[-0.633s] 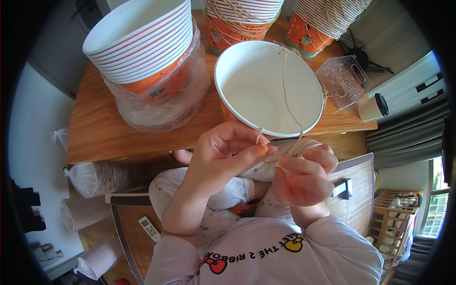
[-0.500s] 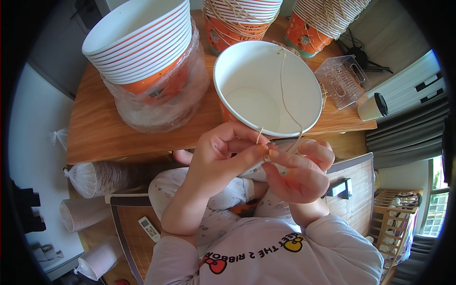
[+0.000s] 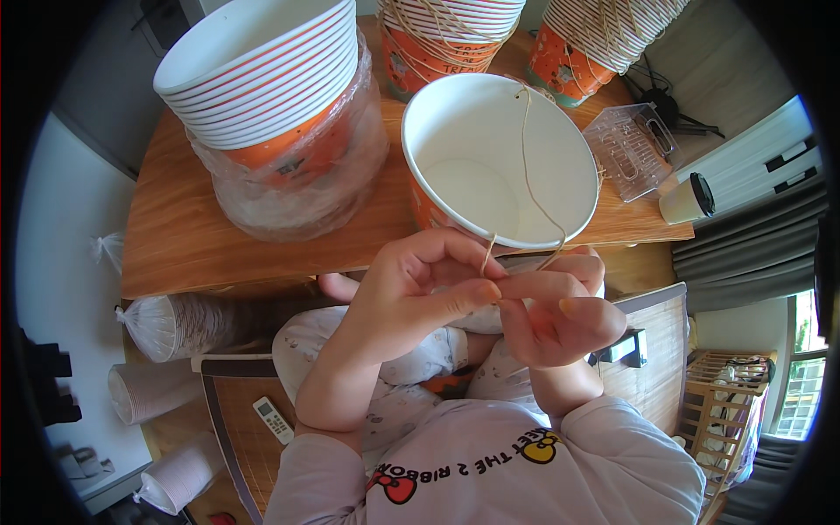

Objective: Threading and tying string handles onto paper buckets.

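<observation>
A large paper bucket (image 3: 464, 179), white inside and orange outside, stands at the table's front edge with its mouth tilted toward me. A thin tan string (image 3: 531, 179) passes through its far rim, crosses the opening and comes down to my fingers at the near rim. My left hand (image 3: 429, 284) pinches the string's end between thumb and forefinger, just below the near rim. Against those fingertips, my right hand (image 3: 560, 306) is closed on the string too, its fingers curled. The string's very tip is hidden between the fingers.
Left on the wooden table (image 3: 175, 254) is a stack of buckets (image 3: 262, 114) in clear plastic. Behind stand two string-wrapped stacks (image 3: 446, 52), (image 3: 582, 52). To the right are a clear plastic box (image 3: 632, 149) and a lidded cup (image 3: 687, 199). Bagged stacks (image 3: 179, 328) lie on the floor.
The bucket has shifted slightly right. My right hand has turned and its fingers have curled closer round the string, while my left hand keeps its pinch.
</observation>
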The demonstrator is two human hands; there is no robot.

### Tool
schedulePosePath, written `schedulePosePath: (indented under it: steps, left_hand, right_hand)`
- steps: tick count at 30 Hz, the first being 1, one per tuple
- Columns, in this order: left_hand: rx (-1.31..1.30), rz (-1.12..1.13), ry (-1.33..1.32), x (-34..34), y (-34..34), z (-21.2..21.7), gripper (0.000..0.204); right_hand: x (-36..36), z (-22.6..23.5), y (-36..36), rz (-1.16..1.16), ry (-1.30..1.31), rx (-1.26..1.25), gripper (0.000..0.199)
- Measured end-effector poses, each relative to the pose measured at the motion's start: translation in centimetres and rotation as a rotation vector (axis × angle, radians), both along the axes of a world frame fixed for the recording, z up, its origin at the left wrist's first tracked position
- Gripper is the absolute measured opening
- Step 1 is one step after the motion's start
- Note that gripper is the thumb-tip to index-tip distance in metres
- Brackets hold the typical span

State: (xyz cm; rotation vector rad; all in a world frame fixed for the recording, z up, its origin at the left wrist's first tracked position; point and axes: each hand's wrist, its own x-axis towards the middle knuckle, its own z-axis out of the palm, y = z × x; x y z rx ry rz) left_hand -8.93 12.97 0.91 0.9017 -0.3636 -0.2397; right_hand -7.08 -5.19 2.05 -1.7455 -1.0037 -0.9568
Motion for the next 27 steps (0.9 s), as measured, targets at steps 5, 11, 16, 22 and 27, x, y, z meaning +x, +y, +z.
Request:
schedulePosePath:
  steps: [5,11,16,22,27]
  left_hand:
    - [0.123,0.123,-0.030,-0.3,-0.1,0.6,0.017]
    - [0.224,0.229,-0.057,-0.6,-0.2,1.2,0.017]
    - [0.390,0.387,-0.110,-0.9,-0.5,1.5,0.014]
    - [0.547,0.540,-0.196,-1.1,-0.6,1.9,0.015]
    - [0.566,0.641,-0.297,-1.1,-0.7,1.9,0.017]
  right_hand:
    - [0.2,0.2,0.5,0.030,0.005,0.013,0.040]
    - [0.1,0.1,0.6,-0.013,0.014,-0.035,0.035]
    - [0.3,-0.3,0.7,-0.045,-0.040,-0.076,0.030]
    - [0.1,1.3,0.6,-0.141,-0.054,-0.190,0.034]
    - [0.3,1.6,0.4,-0.115,-0.021,-0.079,0.038]
